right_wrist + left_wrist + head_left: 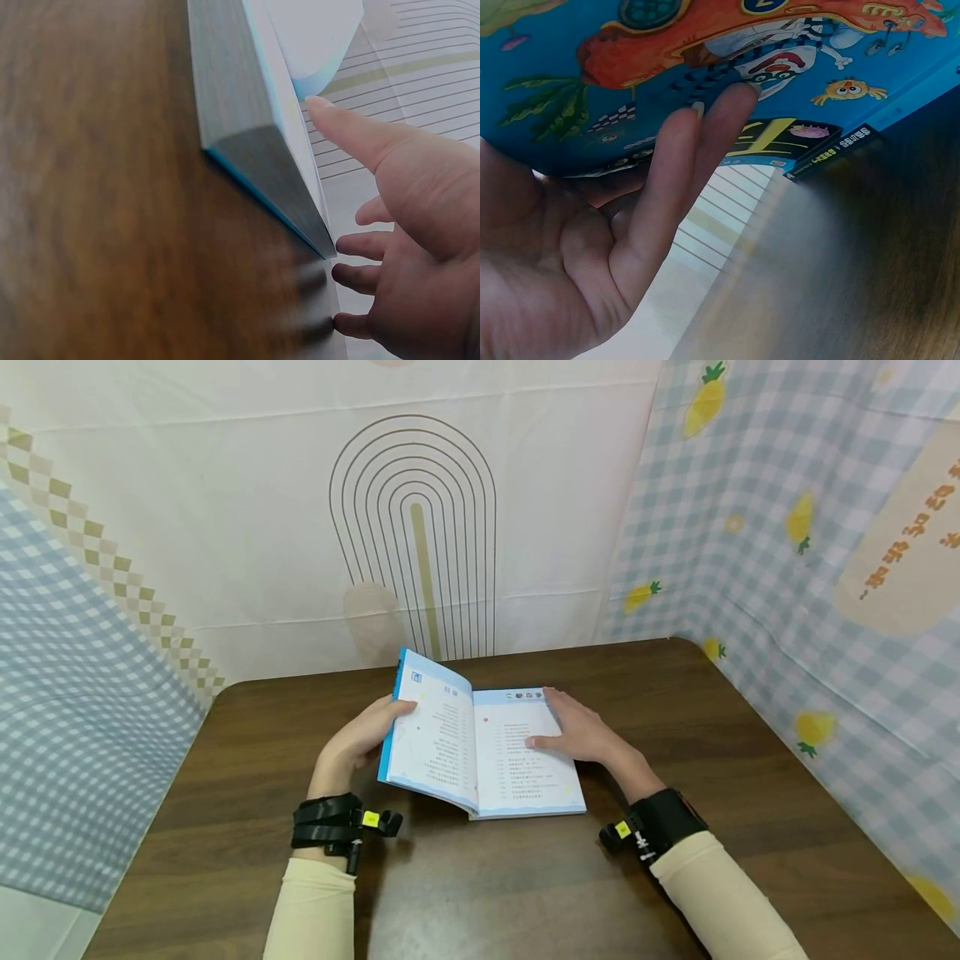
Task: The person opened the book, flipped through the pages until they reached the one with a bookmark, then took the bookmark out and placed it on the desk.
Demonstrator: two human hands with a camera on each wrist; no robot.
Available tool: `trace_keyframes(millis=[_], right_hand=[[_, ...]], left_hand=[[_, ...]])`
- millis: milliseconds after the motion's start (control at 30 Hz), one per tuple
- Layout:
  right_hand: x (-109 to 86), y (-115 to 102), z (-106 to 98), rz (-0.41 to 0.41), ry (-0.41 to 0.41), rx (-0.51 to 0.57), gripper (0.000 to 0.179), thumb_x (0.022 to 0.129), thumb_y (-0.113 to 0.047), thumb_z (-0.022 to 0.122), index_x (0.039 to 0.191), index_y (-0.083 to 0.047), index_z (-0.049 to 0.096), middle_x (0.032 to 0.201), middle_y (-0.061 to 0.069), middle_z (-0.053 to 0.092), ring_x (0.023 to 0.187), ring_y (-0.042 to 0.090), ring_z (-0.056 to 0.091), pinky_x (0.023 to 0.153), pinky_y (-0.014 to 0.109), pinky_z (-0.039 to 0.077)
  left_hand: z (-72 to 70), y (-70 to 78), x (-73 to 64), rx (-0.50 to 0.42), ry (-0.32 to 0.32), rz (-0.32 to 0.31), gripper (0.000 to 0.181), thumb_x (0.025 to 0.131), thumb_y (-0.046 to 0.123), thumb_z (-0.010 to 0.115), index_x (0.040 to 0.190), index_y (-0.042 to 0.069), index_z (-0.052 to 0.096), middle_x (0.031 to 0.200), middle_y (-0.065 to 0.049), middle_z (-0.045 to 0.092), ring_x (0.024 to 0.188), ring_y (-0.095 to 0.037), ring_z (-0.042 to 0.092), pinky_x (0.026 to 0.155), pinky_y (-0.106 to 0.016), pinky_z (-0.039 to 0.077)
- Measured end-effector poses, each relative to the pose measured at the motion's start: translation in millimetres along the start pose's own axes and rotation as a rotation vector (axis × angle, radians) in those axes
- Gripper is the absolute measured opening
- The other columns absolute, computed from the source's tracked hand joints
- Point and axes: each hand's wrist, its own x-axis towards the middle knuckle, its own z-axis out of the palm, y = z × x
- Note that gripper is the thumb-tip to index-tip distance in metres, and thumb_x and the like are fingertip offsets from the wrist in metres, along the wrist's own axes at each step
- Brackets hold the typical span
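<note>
An open book (517, 768) with printed pages lies on the table, its left side lifted at a slant. My left hand (363, 733) grips that raised side, thumb on the page and fingers behind it. From below, the left wrist view shows the blue illustrated cover (705, 45) with fingertips against it. On the right page rests the thumb of my right hand (583, 727), whose other fingers reach along the page's outer edge. In the right wrist view the thick page block (232, 75) lies flat, and the spread fingers (364, 244) are at its edge.
The dark wooden table (480, 885) extends around the book. Behind it hangs a white cloth (262, 527) with arch lines; blue checked cloth (750, 527) with pineapples covers the right side. Black camera straps (326, 822) circle both wrists.
</note>
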Motion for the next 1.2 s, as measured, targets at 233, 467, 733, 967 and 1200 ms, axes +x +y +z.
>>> trace_keyframes(millis=[233,467,733,967,1200], right_hand=[[-1.3,1.1,0.2,-0.004,-0.007,-0.003,0.109,0.095,-0.052,0.077,0.167,0.003,0.016,0.174,0.023,0.016,0.161,0.040,0.014,0.127,0.062,0.019],[-3.5,2.6,0.1,0.007,-0.016,-0.014,0.110,0.096,-0.055,0.074,0.167,0.004,0.015,0.174,0.023,0.014,0.161,0.040,0.013,0.127,0.060,0.020],[-4.0,3.4,-1.4,0.011,-0.029,-0.012,0.108,0.097,-0.056,0.072,0.166,0.005,0.015,0.174,0.022,0.013,0.162,0.040,0.012,0.128,0.058,0.019],[-3.7,2.7,-0.1,0.010,-0.045,-0.035,0.107,0.098,-0.057,0.070,0.165,0.007,0.017,0.174,0.024,0.013,0.161,0.042,0.012,0.128,0.060,0.018],[-3.7,0.3,-0.6,0.017,-0.055,-0.047,0.106,0.099,-0.057,0.069,0.165,0.008,0.017,0.174,0.025,0.012,0.161,0.044,0.011,0.128,0.059,0.017]], left_hand=[[0.1,-0.1,0.5,-0.006,-0.001,0.000,0.050,0.115,0.029,0.040,0.159,0.006,0.039,0.119,-0.015,0.073,0.089,-0.020,0.076,0.071,-0.032,0.063],[0.3,0.4,0.3,-0.007,-0.003,-0.002,0.050,0.115,0.029,0.040,0.159,0.006,0.039,0.118,-0.014,0.073,0.089,-0.020,0.076,0.070,-0.032,0.062],[0.8,2.2,-0.3,-0.003,0.000,-0.004,0.050,0.115,0.030,0.040,0.159,0.006,0.039,0.119,-0.015,0.072,0.089,-0.020,0.076,0.071,-0.032,0.062],[0.8,1.4,-1.2,-0.013,-0.001,-0.008,0.051,0.115,0.029,0.040,0.160,0.006,0.038,0.117,-0.015,0.073,0.087,-0.020,0.076,0.070,-0.033,0.063],[0.4,1.7,-1.8,-0.020,0.002,-0.009,0.051,0.115,0.030,0.041,0.160,0.006,0.038,0.117,-0.014,0.073,0.087,-0.020,0.076,0.070,-0.033,0.063]])
